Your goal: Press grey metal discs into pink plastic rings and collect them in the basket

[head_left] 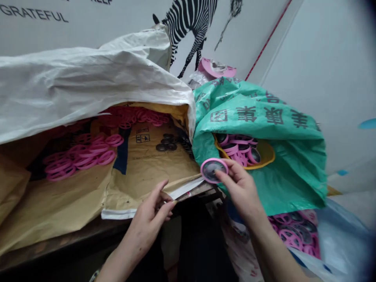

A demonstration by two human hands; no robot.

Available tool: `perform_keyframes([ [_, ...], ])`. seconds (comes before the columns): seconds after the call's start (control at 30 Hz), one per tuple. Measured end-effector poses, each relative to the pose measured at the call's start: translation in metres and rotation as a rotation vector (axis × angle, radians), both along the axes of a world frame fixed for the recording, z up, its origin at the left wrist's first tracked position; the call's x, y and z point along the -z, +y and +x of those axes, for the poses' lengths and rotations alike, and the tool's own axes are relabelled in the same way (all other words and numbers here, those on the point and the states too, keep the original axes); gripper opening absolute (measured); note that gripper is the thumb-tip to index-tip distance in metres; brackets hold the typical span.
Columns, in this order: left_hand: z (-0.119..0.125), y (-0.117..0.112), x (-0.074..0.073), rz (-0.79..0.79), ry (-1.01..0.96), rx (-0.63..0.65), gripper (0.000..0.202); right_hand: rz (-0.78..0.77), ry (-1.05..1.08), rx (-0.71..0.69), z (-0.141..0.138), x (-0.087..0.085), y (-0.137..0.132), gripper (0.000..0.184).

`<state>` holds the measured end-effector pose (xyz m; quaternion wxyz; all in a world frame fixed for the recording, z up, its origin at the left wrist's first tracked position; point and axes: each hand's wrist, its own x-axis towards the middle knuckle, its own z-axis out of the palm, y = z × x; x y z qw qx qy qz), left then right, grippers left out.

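Observation:
My right hand (242,190) pinches a small pink-rimmed wheel (209,171) with a dark disc in its middle, thumb on its face. It is held up in front of the mouth of a green woven sack (293,156). Inside that sack, a yellow-rimmed container (266,161) is heaped with similar pink and dark wheels (235,147). My left hand (154,215) is near the front edge of a brown paper sack (164,164), its fingers loosely curled and apart, with nothing visible in them. On the paper lie pink rings (85,154) and a few dark discs (168,143).
A white woven sack (88,78) arches over the paper on the left. More pink and dark wheels (296,233) fill a clear plastic bag (343,235) at lower right. A wall (117,23) with a zebra picture stands behind. The table edge (67,239) runs along the front.

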<state>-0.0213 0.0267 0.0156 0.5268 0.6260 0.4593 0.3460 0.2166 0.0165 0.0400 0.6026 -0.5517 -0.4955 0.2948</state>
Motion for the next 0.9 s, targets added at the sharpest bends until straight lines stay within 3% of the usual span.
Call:
perform_keyframes([
  [0.13,-0.006,0.003,0.005,-0.011,0.021,-0.020,0.056,0.068,-0.250,0.292,0.078,-0.001,0.023,0.034],
  [0.27,-0.004,0.005,0.006,0.021,0.058,-0.011,0.052,-0.059,-0.602,0.514,0.132,0.004,0.043,0.038],
  [0.37,-0.002,0.005,0.008,0.053,0.087,-0.037,0.051,-0.153,-0.846,0.568,0.144,0.010,0.049,0.035],
  [0.53,-0.004,0.007,0.015,0.095,0.139,-0.043,0.048,-0.076,-0.887,0.549,0.144,0.020,0.043,0.029],
  [0.63,-0.005,0.009,0.017,0.124,0.175,-0.018,0.048,0.003,-0.803,0.606,0.150,0.025,0.033,0.033],
  [0.73,-0.005,0.010,0.016,0.120,0.186,-0.029,0.049,-0.005,-0.376,0.671,0.160,0.031,0.022,0.050],
  [0.8,-0.004,0.010,0.015,0.106,0.188,-0.042,0.051,-0.091,-0.078,0.638,0.166,0.035,0.015,0.059],
  [0.9,-0.001,0.010,0.015,0.096,0.183,-0.052,0.051,-0.197,0.150,0.489,0.167,0.035,0.011,0.050],
])
